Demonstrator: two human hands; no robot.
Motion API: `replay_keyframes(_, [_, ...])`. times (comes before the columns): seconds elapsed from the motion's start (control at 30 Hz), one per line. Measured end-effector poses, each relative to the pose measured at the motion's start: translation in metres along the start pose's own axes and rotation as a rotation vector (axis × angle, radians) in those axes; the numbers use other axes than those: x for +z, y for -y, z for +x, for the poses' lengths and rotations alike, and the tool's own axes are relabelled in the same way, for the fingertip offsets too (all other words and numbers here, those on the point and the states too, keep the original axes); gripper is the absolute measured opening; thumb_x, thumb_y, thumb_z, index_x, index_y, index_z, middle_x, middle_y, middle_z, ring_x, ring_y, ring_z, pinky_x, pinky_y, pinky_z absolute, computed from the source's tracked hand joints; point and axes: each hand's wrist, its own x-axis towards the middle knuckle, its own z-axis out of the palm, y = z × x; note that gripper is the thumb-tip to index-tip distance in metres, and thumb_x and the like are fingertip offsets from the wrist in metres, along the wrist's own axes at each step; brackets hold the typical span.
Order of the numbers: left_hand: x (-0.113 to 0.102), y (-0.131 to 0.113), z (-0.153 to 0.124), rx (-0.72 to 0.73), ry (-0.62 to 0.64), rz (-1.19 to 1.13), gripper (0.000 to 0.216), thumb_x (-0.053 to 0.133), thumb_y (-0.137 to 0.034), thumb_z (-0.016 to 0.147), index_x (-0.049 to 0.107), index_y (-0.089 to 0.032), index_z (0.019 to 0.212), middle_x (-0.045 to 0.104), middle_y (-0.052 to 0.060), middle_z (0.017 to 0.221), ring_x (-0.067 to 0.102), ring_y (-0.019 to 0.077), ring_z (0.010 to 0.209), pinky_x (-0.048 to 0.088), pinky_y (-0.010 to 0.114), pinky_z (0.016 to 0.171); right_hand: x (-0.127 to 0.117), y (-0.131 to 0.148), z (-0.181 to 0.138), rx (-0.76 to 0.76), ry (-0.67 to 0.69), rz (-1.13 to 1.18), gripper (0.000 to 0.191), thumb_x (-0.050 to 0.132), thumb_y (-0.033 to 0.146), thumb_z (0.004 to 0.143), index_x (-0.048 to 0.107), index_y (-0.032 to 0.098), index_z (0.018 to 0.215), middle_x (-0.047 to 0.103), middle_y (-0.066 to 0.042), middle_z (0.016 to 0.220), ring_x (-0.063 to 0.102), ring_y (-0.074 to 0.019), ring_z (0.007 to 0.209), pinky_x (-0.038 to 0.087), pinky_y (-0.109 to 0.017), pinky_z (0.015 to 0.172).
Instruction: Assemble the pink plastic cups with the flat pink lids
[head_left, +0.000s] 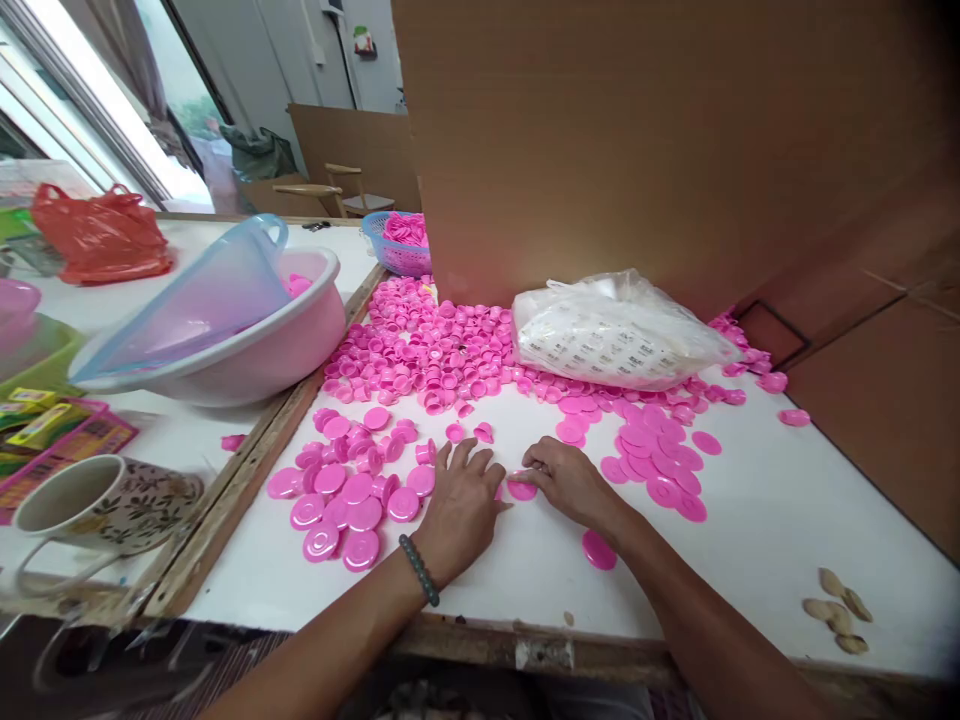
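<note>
Two bare hands at the centre of the frame, left hand (461, 505) and right hand (559, 478), near each other but not touching, low over a white table (517, 570). Between them, a glossy pink plastic disc (523, 490), flat on the table, right fingers at its upper edge; probably handled from above because thin and shallow. Partly hidden by the left hand, another pink plastic piece (499, 493). Left of centre, a loose cluster of rounded pink plastic pieces (358, 488); right of centre, overlapping flat pink plastic discs (652, 450), both seemingly placed for easy reach. Across the middle, a heap of small pink plastic cups (450, 350), backed by a tall brown cardboard sheet (600, 150), perhaps serving as a barrier. Resting on the heap's right part, a clear plastic bag with printed white contents (622, 335).

Left hand palm down, fingers spread and bent, wrist ringed by a grey-green beaded bracelet (420, 570); cannot tell whether gripping. Right hand turned inward, thumb and index finger close together at the disc; firmness of hold unclear. Forearms slanting in from the bottom edge, converging.
</note>
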Motion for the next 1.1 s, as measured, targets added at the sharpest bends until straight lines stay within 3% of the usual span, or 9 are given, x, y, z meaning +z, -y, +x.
replay_keyframes(0.1, [-0.006, 0.019, -0.014, -0.083, -0.044, 0.09, 0.013, 0.058, -0.015, 0.075, 0.057, -0.017, 0.088, 0.056, 0.009, 0.112, 0.036, 0.031, 0.12, 0.021, 0.054, 0.101, -0.003, 0.023, 0.024, -0.128, -0.015, -0.039, 0.019, 0.046, 0.025, 0.088, 0.063, 0.016, 0.088, 0.058, -0.005, 0.084, 0.053, -0.0136, 0.072, 0.041, -0.025, 0.062])
replay_keyframes(0.23, [-0.015, 0.038, -0.026, -0.154, -0.074, 0.134, 0.012, 0.053, -0.014, 0.078, 0.058, -0.017, 0.088, 0.058, 0.009, 0.11, 0.038, 0.0313, 0.119, 0.025, 0.052, 0.098, -0.008, 0.063, 0.074, -0.398, -0.05, -0.222, 0.024, 0.047, 0.025, 0.088, 0.06, 0.02, 0.107, 0.056, -0.009, 0.109, 0.05, -0.0198, 0.099, 0.042, -0.031, 0.077])
replay_keyframes(0.3, [-0.017, 0.043, -0.029, -0.187, -0.081, 0.139, 0.014, 0.05, -0.013, 0.078, 0.058, -0.017, 0.089, 0.059, 0.009, 0.108, 0.04, 0.0315, 0.116, 0.028, 0.05, 0.095, 0.001, 0.078, 0.098, -0.515, -0.003, -0.313, 0.031, 0.053, 0.034, 0.085, 0.057, 0.022, 0.113, 0.048, -0.01, 0.126, 0.04, -0.0258, 0.115, 0.038, -0.039, 0.088])
replay_keyframes(0.43, [-0.016, 0.053, -0.033, -0.207, -0.092, 0.131, 0.014, 0.049, -0.014, 0.08, 0.058, -0.017, 0.091, 0.06, 0.009, 0.107, 0.04, 0.0312, 0.116, 0.031, 0.048, 0.092, 0.028, 0.078, 0.122, -0.544, 0.101, -0.404, 0.033, 0.054, 0.035, 0.084, 0.057, 0.021, 0.114, 0.04, -0.012, 0.135, 0.028, -0.0304, 0.126, 0.032, -0.047, 0.094])
replay_keyframes(0.57, [-0.016, 0.061, -0.036, -0.221, -0.116, 0.112, 0.013, 0.05, -0.015, 0.08, 0.058, -0.017, 0.089, 0.063, 0.008, 0.1, 0.041, 0.031, 0.115, 0.029, 0.047, 0.093, 0.028, 0.043, 0.111, -0.517, 0.052, -0.41, 0.025, 0.055, 0.027, 0.084, 0.061, 0.019, 0.107, 0.044, -0.012, 0.132, 0.03, -0.0284, 0.127, 0.032, -0.046, 0.096])
replay_keyframes(0.73, [-0.022, 0.045, -0.027, -0.239, -0.121, 0.067, 0.009, 0.057, -0.021, 0.077, 0.059, -0.017, 0.085, 0.062, 0.009, 0.093, 0.044, 0.0319, 0.107, 0.032, 0.048, 0.088, -0.004, 0.005, 0.078, -0.398, -0.052, -0.242, 0.024, 0.051, 0.029, 0.086, 0.063, 0.025, 0.107, 0.046, -0.006, 0.132, 0.04, -0.0236, 0.12, 0.037, -0.039, 0.094])
replay_keyframes(0.9, [-0.012, 0.017, -0.007, -0.155, 0.07, -0.132, 0.018, 0.063, -0.021, 0.073, 0.057, -0.017, 0.089, 0.058, 0.007, 0.089, 0.05, 0.0228, 0.089, 0.042, 0.033, 0.073, -0.021, -0.003, 0.038, -0.101, -0.365, -0.007, 0.021, 0.047, 0.025, 0.087, 0.067, 0.02, 0.092, 0.064, -0.005, 0.095, 0.056, -0.0183, 0.09, 0.045, -0.032, 0.079])
replay_keyframes(1.0, [0.004, 0.012, 0.005, -0.163, 0.118, -0.202, 0.016, 0.062, -0.019, 0.073, 0.057, -0.017, 0.088, 0.055, 0.005, 0.09, 0.053, 0.0199, 0.084, 0.043, 0.029, 0.068, -0.019, -0.003, 0.024, -0.054, -0.383, 0.035, 0.02, 0.046, 0.024, 0.087, 0.065, 0.019, 0.082, 0.063, -0.004, 0.081, 0.055, -0.0162, 0.076, 0.043, -0.028, 0.068])
replay_keyframes(1.1, [0.015, 0.013, 0.012, -0.16, 0.067, -0.26, 0.018, 0.062, -0.021, 0.074, 0.056, -0.018, 0.091, 0.054, 0.005, 0.092, 0.054, 0.0186, 0.084, 0.044, 0.029, 0.07, -0.013, -0.005, 0.026, -0.049, -0.344, -0.052, 0.018, 0.047, 0.023, 0.087, 0.063, 0.017, 0.08, 0.061, -0.005, 0.081, 0.053, -0.0176, 0.078, 0.041, -0.029, 0.066])
